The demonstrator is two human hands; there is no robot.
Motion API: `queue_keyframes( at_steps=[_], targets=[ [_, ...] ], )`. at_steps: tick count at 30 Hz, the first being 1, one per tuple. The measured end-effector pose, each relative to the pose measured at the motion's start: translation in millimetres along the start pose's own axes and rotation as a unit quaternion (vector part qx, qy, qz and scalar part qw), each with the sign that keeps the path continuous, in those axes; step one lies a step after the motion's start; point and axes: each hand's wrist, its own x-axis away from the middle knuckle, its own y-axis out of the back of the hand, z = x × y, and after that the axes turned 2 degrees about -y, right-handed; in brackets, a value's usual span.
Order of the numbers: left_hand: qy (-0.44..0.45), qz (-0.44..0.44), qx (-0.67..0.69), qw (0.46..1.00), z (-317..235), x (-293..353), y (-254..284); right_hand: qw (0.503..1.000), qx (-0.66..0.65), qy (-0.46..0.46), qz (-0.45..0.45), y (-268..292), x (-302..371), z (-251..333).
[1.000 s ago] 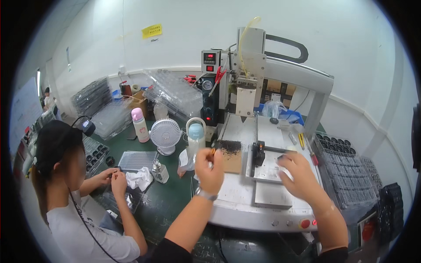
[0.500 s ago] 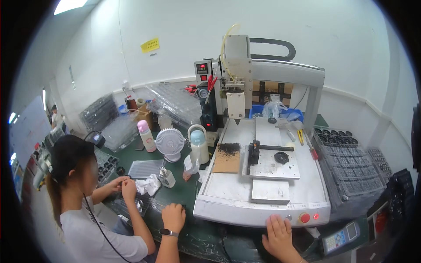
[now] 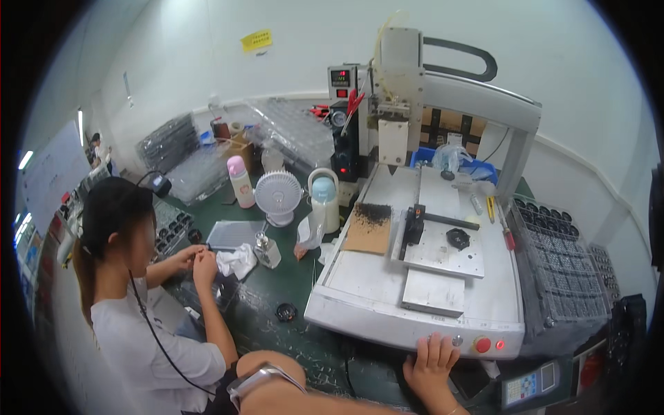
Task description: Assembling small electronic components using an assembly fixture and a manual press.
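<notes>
My right hand [image 3: 431, 366] rests with outstretched fingers on the front panel of a white benchtop machine [image 3: 366, 321], just left of a small metal button [image 3: 457, 340]. At the lower edge my left hand [image 3: 278, 364] is bent close to me, behind a watch [image 3: 259, 380] on the wrist; its fingers are hidden. Beyond it a black round part [image 3: 286, 312] lies on the green table [image 3: 263, 339]. Another black round part [image 3: 458, 238] sits on the metal plate [image 3: 443, 261] of the machine, under and to the right of its raised head [image 3: 393, 142].
A co-worker [image 3: 124, 297] sits at left, both hands together on a small item. A white fan [image 3: 279, 197], bottles [image 3: 324, 207] and a glass dispenser [image 3: 266, 250] stand between us. At right are stacked trays of black parts [image 3: 560, 263], a red stop button [image 3: 482, 344] and a handheld controller [image 3: 531, 384].
My left hand has drawn back toward me from the table, where the black round part now shows fully. My right hand stays at the panel. The view has shifted.
</notes>
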Motion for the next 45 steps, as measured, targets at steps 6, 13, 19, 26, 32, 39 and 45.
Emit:
queue_keyframes(
  at_steps=[6, 13, 19, 26, 32, 39, 45],
  targets=[
    [-0.224, -0.04, -0.162, 0.96, 52.5, -3.9, -10.3, 1.0, -0.003, -0.013, 0.004, -1.3, 2.0, -2.3],
    [-0.553, -0.055, -0.334, 0.762, 127.1, 18.2, -12.6, 0.997, -0.073, -0.027, -0.022, -9.0, 15.8, -2.4],
    [-0.209, 0.347, -0.672, 0.62, 262.1, 188.1, 109.9, 0.996, -0.066, -0.001, -0.068, -13.4, 10.0, 10.0],
    [0.135, 0.03, -0.74, 0.658, 235.0, 34.6, 150.9, 0.997, -0.042, -0.019, -0.06, -16.0, 12.1, 2.5],
    [0.228, 0.074, -0.722, 0.649, 230.8, 40.2, 154.3, 0.997, -0.035, -0.019, -0.07, -14.9, 11.1, 1.7],
    [0.229, 0.044, -0.696, 0.679, 236.9, 38.8, 154.7, 0.999, 0.008, -0.016, -0.049, -20.0, 16.8, -1.2],
    [0.246, -0.106, -0.664, 0.698, 251.8, 54.9, 190.6, 0.999, 0.034, -0.005, -0.037, -12.5, 11.9, 0.4]
  ],
)
